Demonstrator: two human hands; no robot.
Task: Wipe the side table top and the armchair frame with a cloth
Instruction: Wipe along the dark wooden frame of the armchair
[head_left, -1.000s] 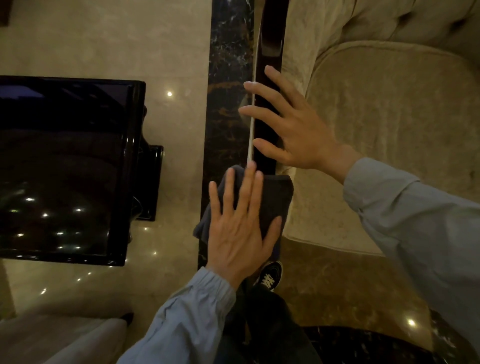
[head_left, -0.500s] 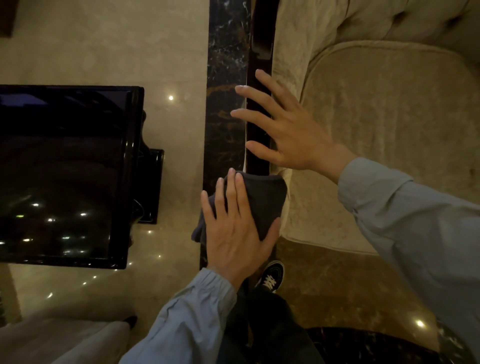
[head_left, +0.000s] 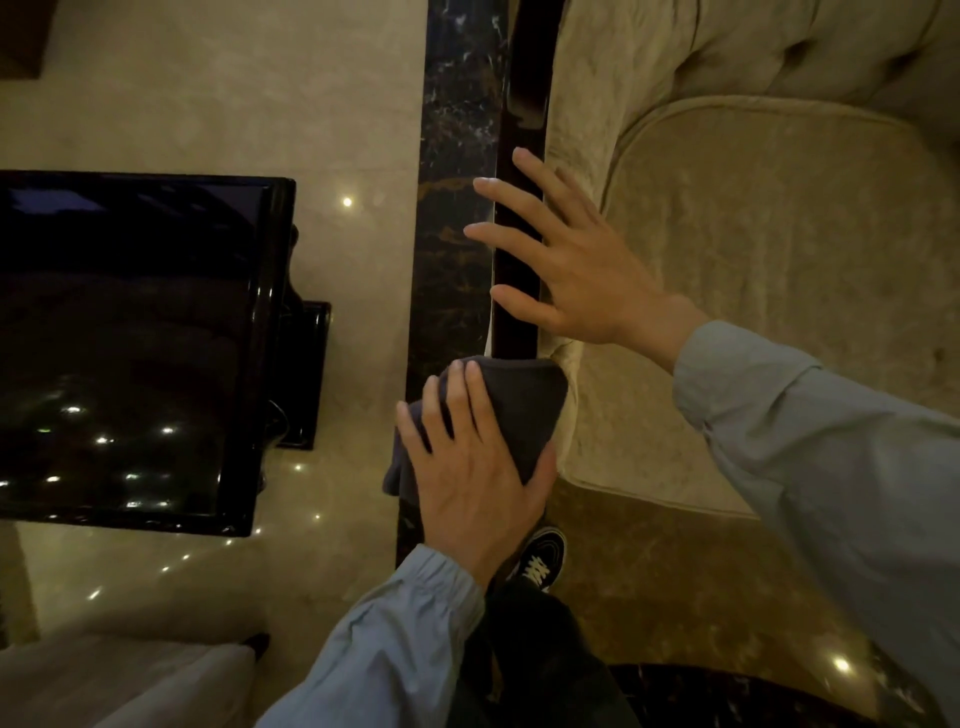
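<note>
- Since a moment ago the left hand (head_left: 470, 462) has pulled the cloth (head_left: 514, 410) a little back along the dark arm rail (head_left: 519, 249), toward the person, and its fingers have bent more.
- That hand lies on top of the cloth, with the thumb tucked round the right edge, so it is gripping it.
- One end of the cloth hangs down off the left side.
- Up ahead, the right hand (head_left: 576, 260) is spread wide and flat, with fingers over the rail, holding nothing.
- Just right of the rail is the soft cream chair (head_left: 779, 234).
- A shiny black table (head_left: 130, 338) stands well to the left, across the pale floor (head_left: 234, 88).
- Below the left hand a black shoe (head_left: 543, 558) shows.
</note>
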